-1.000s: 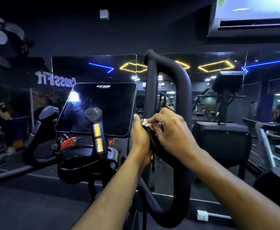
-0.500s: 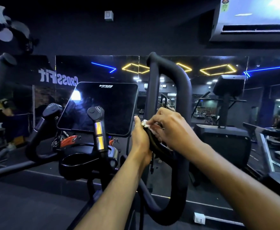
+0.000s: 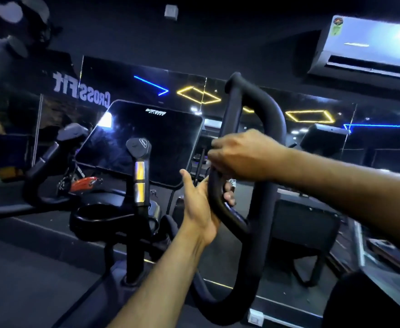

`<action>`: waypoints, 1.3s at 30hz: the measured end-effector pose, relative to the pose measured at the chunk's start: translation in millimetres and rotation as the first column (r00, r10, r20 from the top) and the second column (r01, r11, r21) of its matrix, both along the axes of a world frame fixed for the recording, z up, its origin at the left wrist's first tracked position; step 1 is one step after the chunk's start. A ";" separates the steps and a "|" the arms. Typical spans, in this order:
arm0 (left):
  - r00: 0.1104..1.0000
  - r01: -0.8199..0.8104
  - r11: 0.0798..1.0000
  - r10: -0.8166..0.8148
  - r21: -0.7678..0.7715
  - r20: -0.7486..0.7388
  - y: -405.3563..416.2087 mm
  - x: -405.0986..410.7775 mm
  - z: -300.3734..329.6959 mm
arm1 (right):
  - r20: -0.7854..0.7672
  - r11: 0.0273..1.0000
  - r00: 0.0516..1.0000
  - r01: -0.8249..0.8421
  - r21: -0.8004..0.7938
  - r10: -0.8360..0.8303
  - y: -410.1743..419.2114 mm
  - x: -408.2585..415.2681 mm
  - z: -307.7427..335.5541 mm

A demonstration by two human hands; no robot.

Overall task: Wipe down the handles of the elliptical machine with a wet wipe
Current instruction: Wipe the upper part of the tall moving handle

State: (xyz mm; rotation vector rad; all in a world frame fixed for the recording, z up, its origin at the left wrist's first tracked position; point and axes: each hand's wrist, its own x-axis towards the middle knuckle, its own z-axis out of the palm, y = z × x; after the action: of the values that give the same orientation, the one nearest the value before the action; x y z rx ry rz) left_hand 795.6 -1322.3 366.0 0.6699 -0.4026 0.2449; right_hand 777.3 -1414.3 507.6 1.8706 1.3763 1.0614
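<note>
While the left hand point(image 3: 201, 204) grips the inner bar of the black padded loop-shaped handle point(image 3: 274, 119) from the left, thumb raised and fingers curled round the bar, the right hand point(image 3: 239, 155) closes over the same bar just above it, fingers wrapped round the padding. The wet wipe cannot be made out; whether it lies under the right palm cannot be told. To the left of this handle stands the dark rectangular console screen point(image 3: 142, 140), tilted back. Below it rises a short black grip with metal sensor plates point(image 3: 139, 176), upright, beside a black ring-shaped cup holder point(image 3: 97, 213).
</note>
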 end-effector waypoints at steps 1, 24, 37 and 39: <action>1.000 0.011 1.000 -0.011 -0.014 0.007 -0.1 -0.3 -0.4 | 0.037 0.999 0.999 0.032 0.036 -0.033 2.6 2.9 9.8; 1.000 0.004 0.996 -0.005 -0.095 -0.015 -6.9 0.7 -5.1 | 0.020 0.992 0.998 0.057 0.114 -0.059 6.6 13.4 21.2; 0.992 -0.057 0.997 0.063 0.058 -0.112 -2.8 1.9 -7.4 | -0.130 0.971 0.979 -0.128 0.199 0.156 -20.1 7.9 -83.2; 0.993 -0.067 0.996 0.071 0.052 -0.090 -2.7 0.9 -6.2 | -0.123 0.976 0.977 -0.154 0.156 0.174 -23.3 10.2 -73.4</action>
State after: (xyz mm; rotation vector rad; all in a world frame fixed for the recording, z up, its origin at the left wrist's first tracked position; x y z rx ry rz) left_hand 796.5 -1325.0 359.8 0.7412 -0.2983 0.2694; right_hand 787.5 -1437.6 434.2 1.9934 1.5926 1.1620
